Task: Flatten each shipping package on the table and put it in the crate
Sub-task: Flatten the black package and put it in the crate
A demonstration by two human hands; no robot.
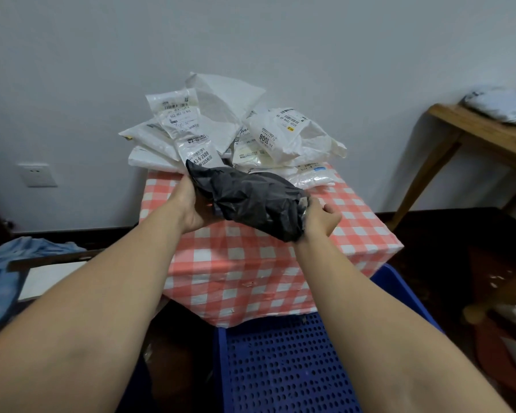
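Early stage: crumpled black plastic shipping bag (251,201) held above red-and-white checked worktop (280,260), left hand (191,207) gripping one end, right hand (322,219) gripping other; not yet flat. Pile of white plastic mailers (236,129) untouched behind. Blue perforated plastic crate (280,368) shows nothing inside

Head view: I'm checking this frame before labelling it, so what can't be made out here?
Black package: contents, hidden by its crumpled wrap; it also hides most fingers of the left hand and right hand.
White packages: the count, lower ones buried; label print too small.
Blue crate: cut off by the bottom edge, partly behind the arms.
Grey package on the wooden side table: blurred, cut by the right edge.
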